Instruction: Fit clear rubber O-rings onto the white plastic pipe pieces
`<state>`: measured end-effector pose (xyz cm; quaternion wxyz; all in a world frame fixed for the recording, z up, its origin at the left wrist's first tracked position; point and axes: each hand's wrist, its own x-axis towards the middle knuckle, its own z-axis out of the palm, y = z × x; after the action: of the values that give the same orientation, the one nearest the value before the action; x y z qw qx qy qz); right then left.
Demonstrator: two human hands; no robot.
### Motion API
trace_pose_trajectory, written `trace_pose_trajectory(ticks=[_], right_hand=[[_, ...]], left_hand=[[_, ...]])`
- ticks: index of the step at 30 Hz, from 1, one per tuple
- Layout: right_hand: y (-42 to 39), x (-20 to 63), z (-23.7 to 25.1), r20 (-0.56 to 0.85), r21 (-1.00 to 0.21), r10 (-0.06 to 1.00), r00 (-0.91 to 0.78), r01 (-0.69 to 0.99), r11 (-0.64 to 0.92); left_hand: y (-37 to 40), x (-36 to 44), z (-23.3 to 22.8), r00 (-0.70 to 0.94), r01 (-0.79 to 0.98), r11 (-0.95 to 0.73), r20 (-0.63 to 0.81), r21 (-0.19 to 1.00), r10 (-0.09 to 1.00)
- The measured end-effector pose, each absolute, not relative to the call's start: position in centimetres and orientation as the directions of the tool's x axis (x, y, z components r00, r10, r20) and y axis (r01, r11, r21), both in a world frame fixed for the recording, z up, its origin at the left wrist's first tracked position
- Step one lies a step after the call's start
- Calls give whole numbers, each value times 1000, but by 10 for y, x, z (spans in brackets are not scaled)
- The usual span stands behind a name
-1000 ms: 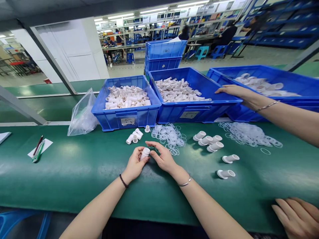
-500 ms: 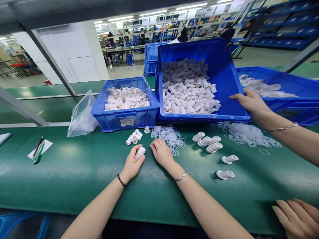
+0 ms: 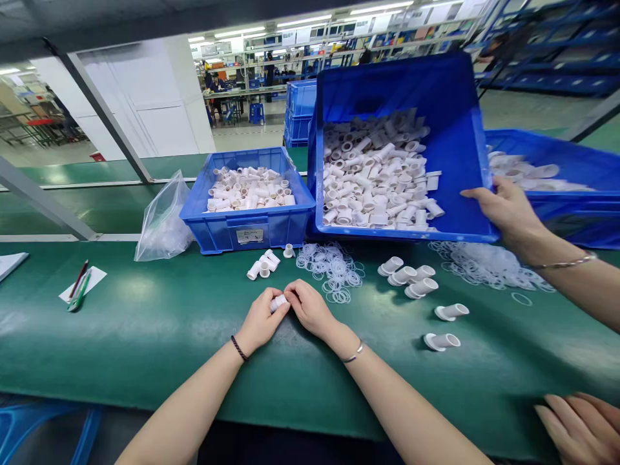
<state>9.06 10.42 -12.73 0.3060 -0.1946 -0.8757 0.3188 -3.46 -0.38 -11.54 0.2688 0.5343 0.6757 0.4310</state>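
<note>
My left hand (image 3: 260,318) grips a small white plastic fitting (image 3: 278,302) just above the green table (image 3: 145,336). My right hand (image 3: 310,307) meets it from the right, fingertips on the same fitting. Just beyond my hands lies a heap of thin clear rings (image 3: 332,266), and a few loose white fittings (image 3: 262,265) lie to the left of it.
A co-worker's hand (image 3: 506,210) tilts a blue bin of white fittings (image 3: 455,135) up toward me; another of their hands (image 3: 578,426) rests at bottom right. Blue bins (image 3: 247,227) (image 3: 571,194), flanged white tubes (image 3: 411,278), more rings (image 3: 489,265), a plastic bag (image 3: 162,223) and pens (image 3: 78,283) stand around.
My right hand came back onto the fitting held in my left hand. The co-worker has tipped the middle blue bin up steeply, and its fittings slid toward the near wall.
</note>
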Motion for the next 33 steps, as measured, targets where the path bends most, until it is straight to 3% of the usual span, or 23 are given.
trace_pose_trajectory(ticks=[3, 6, 11, 13, 15, 20, 25, 29, 33], right_hand=[[106, 91, -128, 391, -717, 533, -750, 115, 687], [107, 92, -128, 289, -820, 592, -752, 124, 558], [106, 88, -124, 22, -995, 636, -772, 47, 92], [102, 86, -123, -65, -994, 617, -784, -3, -109], [97, 84, -123, -96, -975, 634, -767, -56, -215], [90, 83, -127, -21, -987, 703, -711, -97, -127], [93, 84, -134, 61, -998, 701, -710, -34, 52], [95, 86, -135, 129, -976, 704, -698, 34, 213], [97, 88, -133, 154, -960, 692, -705, 60, 275]], left_hand=[[-5, -35, -111, -190, 592, 40, 91, 805, 978], [-7, -36, -111, -118, 674, 13, 90, 738, 989], [-11, -34, -112, -136, 631, -86, 219, 771, 966], [-11, -31, -113, -196, 555, -115, 264, 824, 944], [-10, -28, -115, -264, 436, -118, 253, 892, 931], [-3, -22, -127, -391, 13, -56, 56, 998, 919], [1, -19, -129, -401, -377, -28, -136, 926, 906], [2, -17, -121, -372, -531, 9, -243, 847, 896], [3, -18, -117, -353, -588, 23, -282, 809, 892]])
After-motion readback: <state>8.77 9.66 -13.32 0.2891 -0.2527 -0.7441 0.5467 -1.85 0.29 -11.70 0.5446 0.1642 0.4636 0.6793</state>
